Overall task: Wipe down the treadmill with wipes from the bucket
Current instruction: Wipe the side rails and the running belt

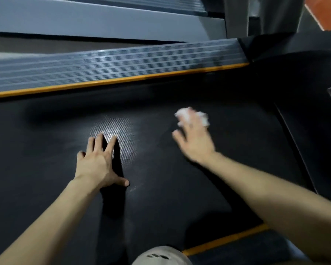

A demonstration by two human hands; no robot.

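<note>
Wipe (182, 114) lies crumpled on the belt (161, 188) under the right hand (196, 143), sticking out ahead of its fingers (192, 122); blur hides their curl. Left hand (96, 163) rests flat, fingers spread, empty.

Treadmill belt (161, 197) under my hands

The belt is black and finely textured, with a pale sheen near the middle. My left hand (97, 163) lies flat on it, fingers spread. To its right a crumpled white wipe (185, 115) sits on the belt under the fingers of my blurred right hand (195, 140). A ribbed grey side rail (103, 66) with an orange stripe (122, 80) borders the far edge.
</note>
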